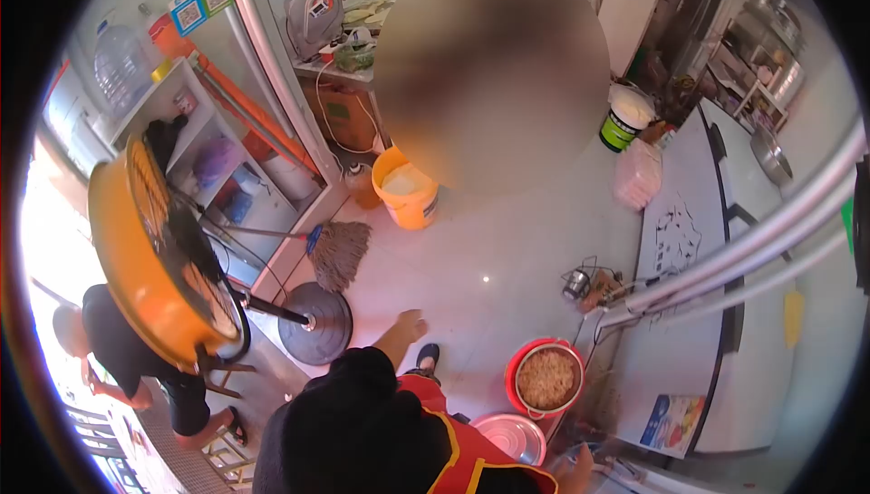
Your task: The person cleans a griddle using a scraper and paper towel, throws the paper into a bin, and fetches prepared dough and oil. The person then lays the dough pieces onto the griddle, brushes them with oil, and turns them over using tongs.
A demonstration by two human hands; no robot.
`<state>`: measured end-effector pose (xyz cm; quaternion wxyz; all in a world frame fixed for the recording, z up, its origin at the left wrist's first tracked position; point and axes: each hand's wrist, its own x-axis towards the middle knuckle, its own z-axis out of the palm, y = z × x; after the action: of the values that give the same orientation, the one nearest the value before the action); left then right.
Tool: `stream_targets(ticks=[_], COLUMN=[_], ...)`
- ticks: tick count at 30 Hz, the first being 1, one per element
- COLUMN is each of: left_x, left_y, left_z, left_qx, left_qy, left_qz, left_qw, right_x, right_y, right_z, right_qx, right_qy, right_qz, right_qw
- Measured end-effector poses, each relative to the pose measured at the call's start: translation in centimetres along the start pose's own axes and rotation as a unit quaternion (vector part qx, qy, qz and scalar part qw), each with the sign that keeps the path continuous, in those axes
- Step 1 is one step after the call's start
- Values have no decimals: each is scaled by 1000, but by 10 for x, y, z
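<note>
My left hand (411,324) hangs over the tiled floor at the end of my outstretched forearm, fingers loosely bent and nothing visible in them. It is above and near a dark shoe (429,355). My right hand (573,470) is low at the right, by the counter's near end; its fingers are too indistinct to read. Close to it lies a pink basin (513,438). Just beyond, a red-rimmed pot (518,376) stands on the floor with light brown, crumbly-looking food (548,378) inside. A red apron with yellow trim (494,458) covers my front.
A big orange fan (127,249) stands left on a round black base (314,324), near a mop (337,254) and an orange bucket (412,208). A white counter (666,313) runs along the right. Another person (127,340) is at far left. A blurred patch hides the far middle.
</note>
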<state>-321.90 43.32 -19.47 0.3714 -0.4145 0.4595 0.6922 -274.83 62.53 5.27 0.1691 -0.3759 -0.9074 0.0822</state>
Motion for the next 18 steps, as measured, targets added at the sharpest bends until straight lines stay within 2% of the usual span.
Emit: stream_targets(ticks=[1,3,4,7,9,12,14,16,18], left_x=[5,-40,-54,-43,-10,6,22,37,51], left_y=[18,65,92,149,183,251,299,338,389], left_z=[22,90,112,171,199,264,304,334,367], left_qx=[7,75,80,82,81,45,49,32,-8], left_qy=[-27,-117,-135,-166,-149,-185,-203,-200,-180], left_qz=[-7,7,8,-2,-16,-10,29,60,94], left_qw=[1000,990,988,983,985,982,978,977,979], right_x=[40,116,142,198,225,258,292,352,468], right_y=[-30,-78,-83,-66,-45,3,49,106,145], right_z=[0,-1,14,33,61,121,163,216,273], right_qx=[57,169,161,161,121,28,-36,-91,-110], right_qy=[-42,-120,-102,-212,-255,-280,-277,-252,-205], right_qz=[9,26,77,110,157,249,286,264,175], right_qw=[997,978,979,958,946,927,917,927,957])
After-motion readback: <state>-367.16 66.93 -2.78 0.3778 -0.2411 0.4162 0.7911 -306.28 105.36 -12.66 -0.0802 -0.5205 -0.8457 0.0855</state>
